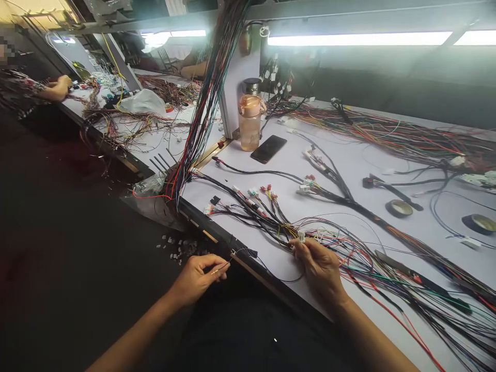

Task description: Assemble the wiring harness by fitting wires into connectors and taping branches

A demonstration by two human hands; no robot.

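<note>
Our left hand (pixel 197 279) pinches the free end of a thin wire (pixel 222 267) between thumb and forefinger, just off the near edge of the white table (pixel 349 155), over the dark lap area. Our right hand (pixel 320 268) is closed on a small white connector (pixel 301 236), fingertips around it, at the near side of the wire harness (pixel 349 258) that fans out to the right across the table. The connector lies up and to the right of the wire tip, well apart from it. The wire's long axis runs roughly left to right, its tip pointing toward the connector, and its slack loops under the right hand. Further back stand a pink bottle (pixel 250 121), a phone (pixel 268 149) and two tape rolls (pixel 400 207)
</note>
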